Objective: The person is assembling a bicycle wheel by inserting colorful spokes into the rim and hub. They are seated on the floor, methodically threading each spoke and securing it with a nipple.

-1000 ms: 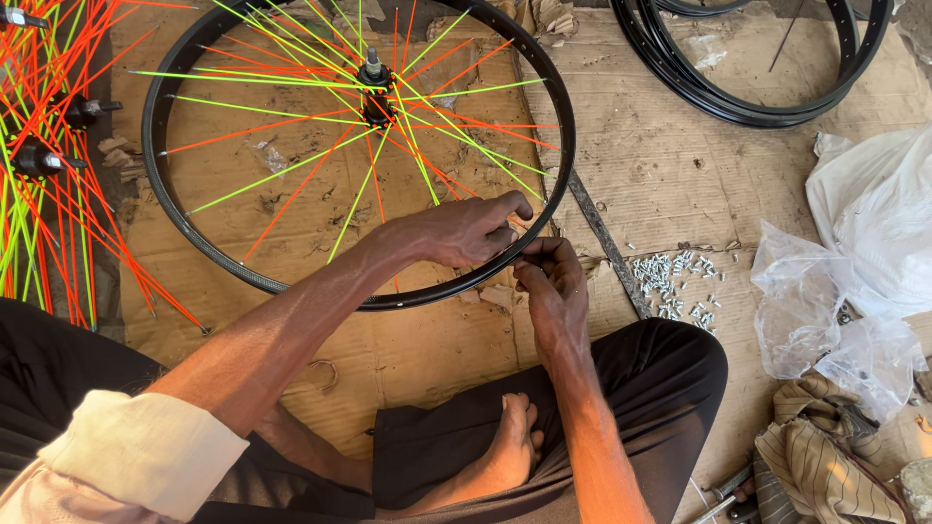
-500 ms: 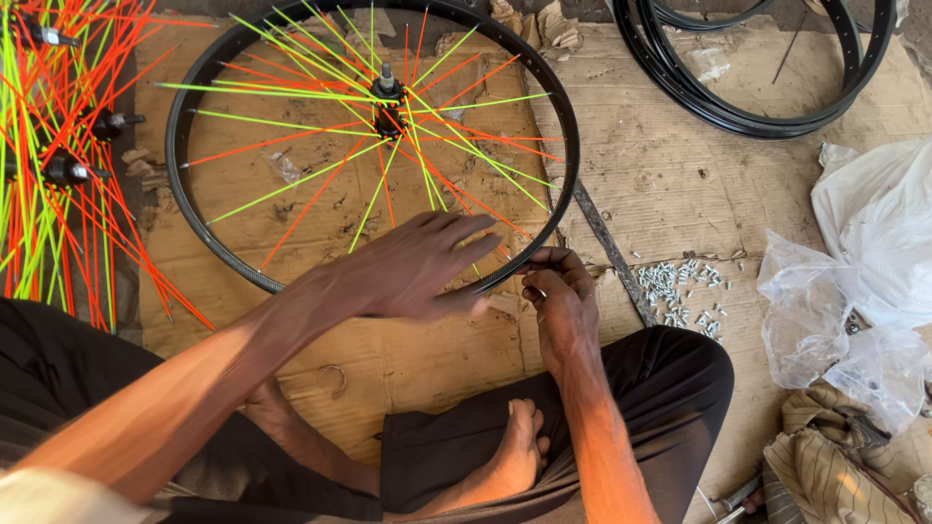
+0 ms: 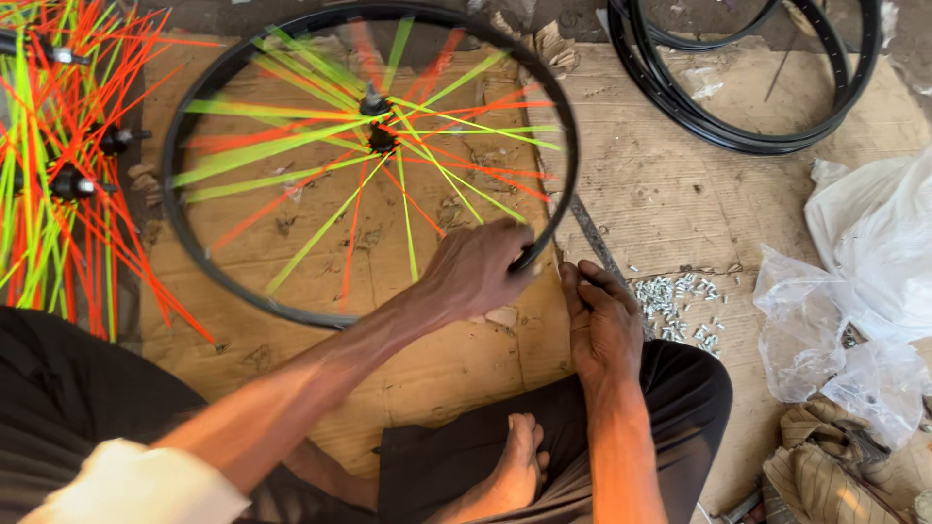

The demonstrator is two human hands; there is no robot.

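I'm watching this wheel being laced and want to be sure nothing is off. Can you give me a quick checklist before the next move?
1. Left hand grips the black rim: ok.
2. Right hand close beside the rim's near edge: ok.
3. What the right fingers pinch: cannot tell.
4. Small metal nipples piled beside the right hand: ok.
5. Spokes sharp enough to inspect: not ok, blurred.

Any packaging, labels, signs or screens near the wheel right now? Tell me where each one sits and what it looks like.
Clear plastic bags: right edge of the cardboard, crumpled, whitish and see-through, beyond the loose pile of small metal nipples.
Cardboard sheet: flattened brown packing board under the spoked wheel, worn and stained.
No labels, signs or screens in view.
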